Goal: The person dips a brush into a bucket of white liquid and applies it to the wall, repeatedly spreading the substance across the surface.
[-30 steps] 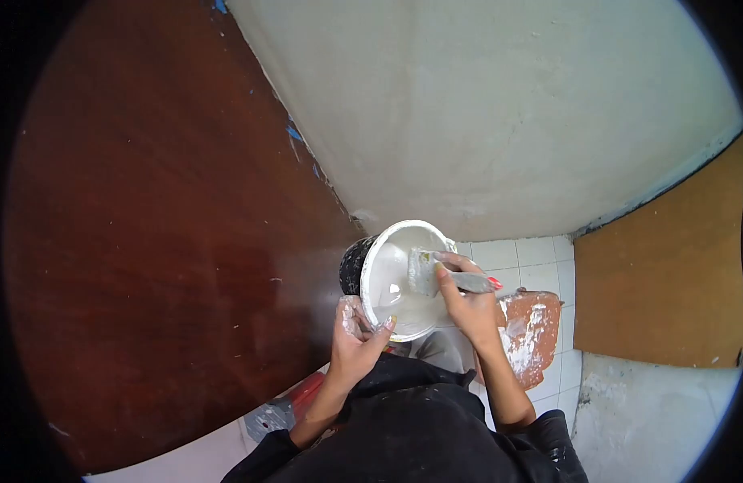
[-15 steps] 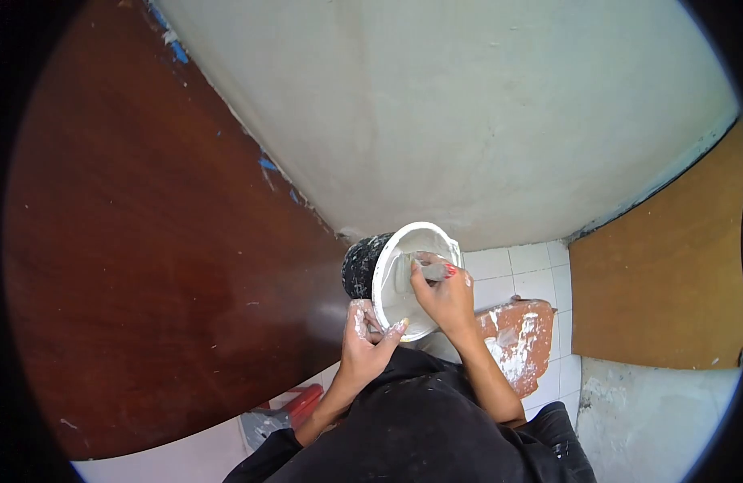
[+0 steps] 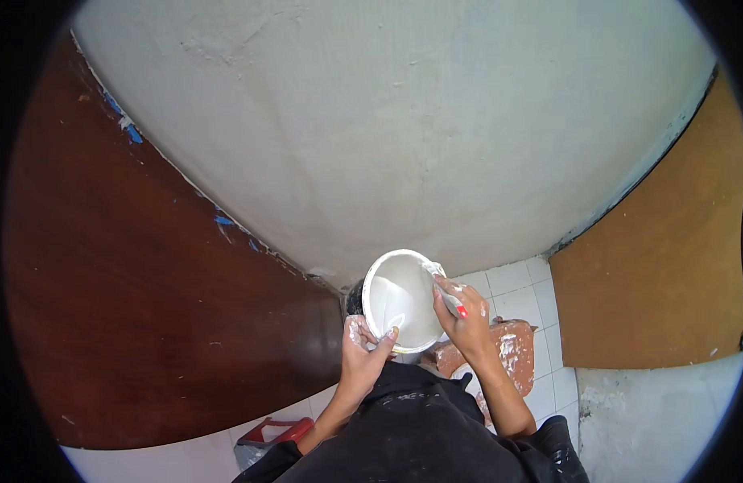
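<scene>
My left hand [image 3: 367,348] grips the near-left rim of a bucket [image 3: 368,299], thumb over the edge and fingers outside, partly hidden. The bucket is dark outside with a white rim and tilts toward me; white paint [image 3: 393,299] lies inside. At the right of the rim, my right hand [image 3: 466,319] is closed around a paint-coated, flat paintbrush [image 3: 450,301] with a red handle end. Its white head is seen edge-on at the far-right rim. White smears mark both hands.
A paint-splattered reddish-brown stool-like piece [image 3: 510,348] stands on white floor tiles [image 3: 518,306]. A red and grey object [image 3: 271,435] is at lower left. A dark brown panel [image 3: 178,306], grey-white wall [image 3: 371,137] and lighter wooden panel [image 3: 645,282] enclose the space.
My right hand has lifted the paintbrush from inside the bucket to its right rim. The bucket's opening has turned more toward me. The whole view has shifted, showing more wall.
</scene>
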{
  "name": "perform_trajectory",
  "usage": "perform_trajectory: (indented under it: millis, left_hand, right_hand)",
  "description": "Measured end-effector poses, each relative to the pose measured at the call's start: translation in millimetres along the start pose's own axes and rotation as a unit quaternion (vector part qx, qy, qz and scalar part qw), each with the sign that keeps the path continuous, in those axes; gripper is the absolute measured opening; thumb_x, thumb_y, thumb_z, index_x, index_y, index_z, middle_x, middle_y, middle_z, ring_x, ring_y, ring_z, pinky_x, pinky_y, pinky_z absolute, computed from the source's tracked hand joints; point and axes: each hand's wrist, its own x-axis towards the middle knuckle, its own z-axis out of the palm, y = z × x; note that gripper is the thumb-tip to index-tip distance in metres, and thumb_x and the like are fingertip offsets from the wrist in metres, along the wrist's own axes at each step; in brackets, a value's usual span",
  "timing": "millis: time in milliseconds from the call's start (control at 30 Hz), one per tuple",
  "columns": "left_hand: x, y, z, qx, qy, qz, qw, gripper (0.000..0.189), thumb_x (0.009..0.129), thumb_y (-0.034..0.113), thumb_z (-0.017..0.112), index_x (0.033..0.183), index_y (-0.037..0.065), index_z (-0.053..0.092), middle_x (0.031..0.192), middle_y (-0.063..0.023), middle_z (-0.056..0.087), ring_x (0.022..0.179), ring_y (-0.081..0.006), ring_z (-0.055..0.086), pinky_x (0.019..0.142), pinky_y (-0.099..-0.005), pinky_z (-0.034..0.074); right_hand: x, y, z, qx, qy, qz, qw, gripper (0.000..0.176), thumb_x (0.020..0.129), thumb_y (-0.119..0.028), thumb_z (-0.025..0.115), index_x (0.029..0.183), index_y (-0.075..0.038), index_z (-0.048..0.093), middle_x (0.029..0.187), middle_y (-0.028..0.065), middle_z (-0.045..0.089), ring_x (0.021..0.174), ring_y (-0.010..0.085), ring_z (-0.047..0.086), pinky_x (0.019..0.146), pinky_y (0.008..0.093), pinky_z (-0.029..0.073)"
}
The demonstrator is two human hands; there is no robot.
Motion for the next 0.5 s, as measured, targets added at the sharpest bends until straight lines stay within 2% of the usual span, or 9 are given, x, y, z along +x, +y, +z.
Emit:
perform_trajectory:
  millis: [33,133,333,500]
  left_hand:
    - [1,2,7,-0.028,0.009,-0.033,0.999,0.030,0.090,0.002,0.071,0.096,0.005,0.043,0.084,-0.0039,0.054,0.071,-0.0067,0.058,0.057,-0.0219,0.052]
    - [0,-5,20,-0.075,0.006,-0.059,0.995,0.027,0.091,0.005,0.070,0.096,0.006,0.044,0.084,-0.0034,0.056,0.069,-0.0064,0.058,0.057,-0.0213,0.051]
    - [1,-8,35,-0.078,-0.017,-0.057,0.995,0.027,0.092,0.005,0.070,0.096,0.007,0.043,0.084,-0.0028,0.058,0.069,-0.0064,0.058,0.057,-0.0215,0.050]
    - [4,-15,45,-0.076,-0.031,-0.053,0.995,0.028,0.092,0.003,0.069,0.096,0.007,0.042,0.089,-0.0046,0.058,0.076,-0.0076,0.060,0.063,-0.0230,0.054]
  right_hand:
    - [-1,5,-4,-0.004,0.018,-0.013,1.000,0.027,0.084,-0.005,0.072,0.111,-0.003,0.072,0.098,0.0159,0.074,0.087,0.0315,0.071,0.077,0.0384,0.056]
    - [-3,14,-14,-0.016,0.047,-0.016,0.999,0.027,0.085,-0.004,0.071,0.111,-0.002,0.071,0.100,0.0173,0.073,0.088,0.0329,0.071,0.078,0.0383,0.056]
    - [-10,13,-28,-0.012,0.082,0.047,0.995,0.027,0.085,-0.001,0.069,0.111,0.001,0.070,0.106,0.0195,0.072,0.094,0.0342,0.070,0.084,0.0390,0.056]
    - [-19,23,-25,0.048,0.161,0.101,0.981,0.024,0.088,-0.001,0.068,0.111,0.003,0.070,0.105,0.0213,0.072,0.093,0.0323,0.071,0.083,0.0379,0.056]
